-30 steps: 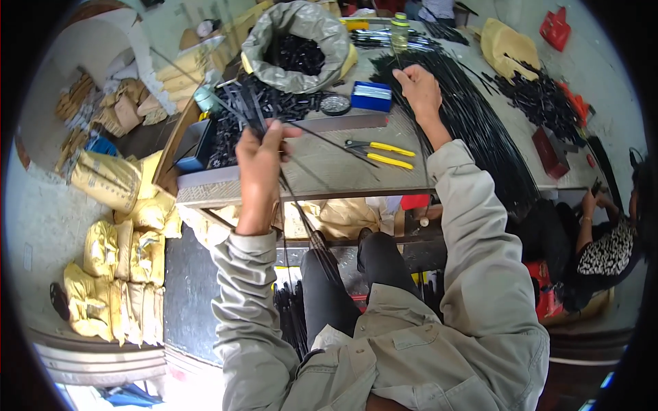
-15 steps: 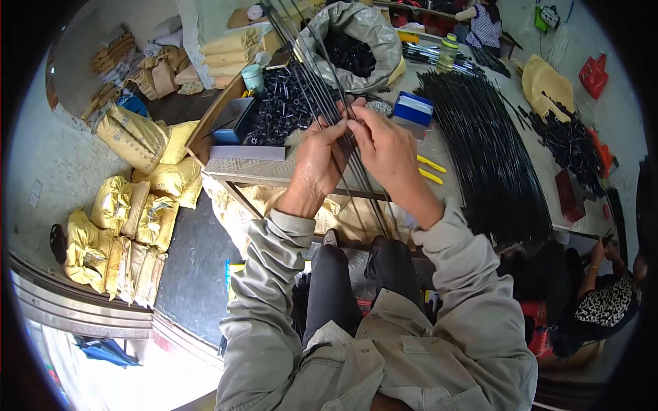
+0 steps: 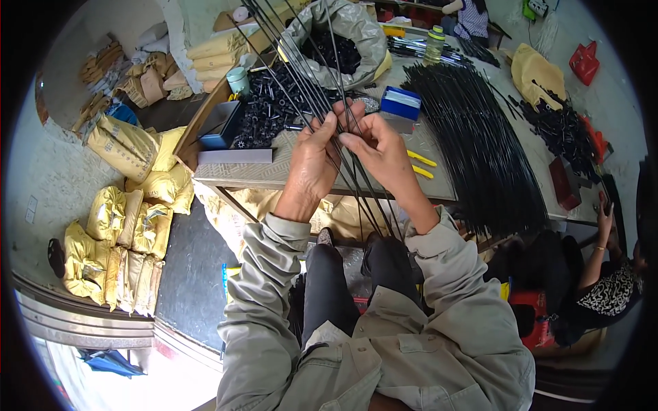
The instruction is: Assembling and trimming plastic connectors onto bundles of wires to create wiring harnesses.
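Several thin dark rods [image 3: 299, 81] slant through both my hands, held over the near edge of the table. Wrapped round them, my left hand [image 3: 312, 154] has its thumb pressed on top. My right hand [image 3: 378, 147] pinches at the rods with thumb and fingers, close beside the left. The upper ends of the rods fan apart; the lower ends reach down before my knees. Just beyond my hands lies a heap of small black plastic parts [image 3: 267, 103]. A blue box [image 3: 400, 103] stands to the right of them, and yellow-handled pliers [image 3: 421, 164] lie nearer.
A large pile of black rods [image 3: 473, 147] covers the right of the table [image 3: 274, 179]. Behind stands a grey sack [image 3: 373, 41] of black parts. Yellow sacks [image 3: 110, 212] are stacked on the left floor. Another person [image 3: 606, 291] sits at the right, another [image 3: 469, 19] at the back.
The rods have spread wider apart at their upper ends. My right hand's fingers have shifted on them. The seated person's hand at the right has been raised. The view has moved slightly.
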The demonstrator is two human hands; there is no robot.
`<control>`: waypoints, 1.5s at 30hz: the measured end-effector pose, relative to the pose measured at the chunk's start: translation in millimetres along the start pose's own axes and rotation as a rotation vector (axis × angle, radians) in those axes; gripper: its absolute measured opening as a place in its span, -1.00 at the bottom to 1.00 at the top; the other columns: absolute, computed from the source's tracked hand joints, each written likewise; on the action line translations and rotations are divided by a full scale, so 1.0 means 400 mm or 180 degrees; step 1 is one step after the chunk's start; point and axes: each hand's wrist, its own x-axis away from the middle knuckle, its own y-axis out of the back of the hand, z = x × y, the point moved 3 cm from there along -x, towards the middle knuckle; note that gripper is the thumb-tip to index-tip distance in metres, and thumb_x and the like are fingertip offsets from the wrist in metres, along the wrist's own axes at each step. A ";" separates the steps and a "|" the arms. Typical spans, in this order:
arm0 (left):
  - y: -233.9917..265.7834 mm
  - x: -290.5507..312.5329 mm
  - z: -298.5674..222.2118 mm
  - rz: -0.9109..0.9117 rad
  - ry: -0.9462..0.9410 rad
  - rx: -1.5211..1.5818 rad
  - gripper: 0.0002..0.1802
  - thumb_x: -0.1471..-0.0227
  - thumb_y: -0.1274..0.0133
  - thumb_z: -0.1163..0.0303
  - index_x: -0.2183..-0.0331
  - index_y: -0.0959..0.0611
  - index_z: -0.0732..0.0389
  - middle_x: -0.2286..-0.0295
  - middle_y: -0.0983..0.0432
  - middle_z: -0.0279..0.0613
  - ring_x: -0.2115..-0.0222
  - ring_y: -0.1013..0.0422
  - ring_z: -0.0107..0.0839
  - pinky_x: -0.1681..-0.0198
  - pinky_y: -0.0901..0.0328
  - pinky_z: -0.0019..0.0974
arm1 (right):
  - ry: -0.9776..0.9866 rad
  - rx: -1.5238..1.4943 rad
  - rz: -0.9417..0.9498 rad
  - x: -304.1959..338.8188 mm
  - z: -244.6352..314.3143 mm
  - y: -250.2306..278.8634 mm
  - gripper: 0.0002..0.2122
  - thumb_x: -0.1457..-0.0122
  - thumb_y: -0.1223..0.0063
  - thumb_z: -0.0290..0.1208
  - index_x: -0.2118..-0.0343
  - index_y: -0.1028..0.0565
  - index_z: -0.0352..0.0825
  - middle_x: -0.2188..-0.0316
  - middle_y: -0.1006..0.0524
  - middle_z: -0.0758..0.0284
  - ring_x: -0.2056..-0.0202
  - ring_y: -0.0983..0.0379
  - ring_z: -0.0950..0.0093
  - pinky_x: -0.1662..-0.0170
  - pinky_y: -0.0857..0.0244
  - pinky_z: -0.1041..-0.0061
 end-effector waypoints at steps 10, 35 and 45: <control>-0.016 -0.012 0.006 0.0154 -0.0112 -0.0486 -0.61 -0.13 0.28 0.38 0.04 -0.27 0.39 0.07 -0.30 0.04 0.03 -0.24 -0.25 -0.08 -0.10 -0.32 | 0.0358 0.0524 0.0189 0.015 -0.003 0.003 -0.86 -0.12 0.07 -0.46 0.49 -0.31 -0.40 0.66 -0.30 0.50 0.57 -0.15 0.76 0.52 -0.08 0.71; -0.038 0.024 -0.035 -0.0276 -0.0160 -0.0627 -0.67 -0.08 0.12 0.36 0.14 -0.39 0.37 0.20 -0.41 0.04 0.21 -0.40 -0.27 0.17 -0.33 -0.35 | 0.0066 -0.0256 0.0874 0.064 0.040 -0.008 -0.78 -0.18 0.15 -0.31 0.29 -0.32 -0.39 0.60 -0.42 0.42 0.66 -0.32 0.73 0.64 -0.18 0.77; -0.036 0.073 -0.055 -0.0079 0.0213 -0.1892 -0.67 -0.01 0.01 0.39 0.21 -0.43 0.41 0.28 -0.46 -0.02 0.32 -0.42 -0.39 0.31 -0.34 -0.41 | -0.1374 -0.1879 0.1249 0.137 0.084 0.001 -0.81 -0.18 0.17 -0.35 0.27 -0.36 -0.38 0.64 -0.39 0.41 0.71 -0.29 0.70 0.70 -0.10 0.76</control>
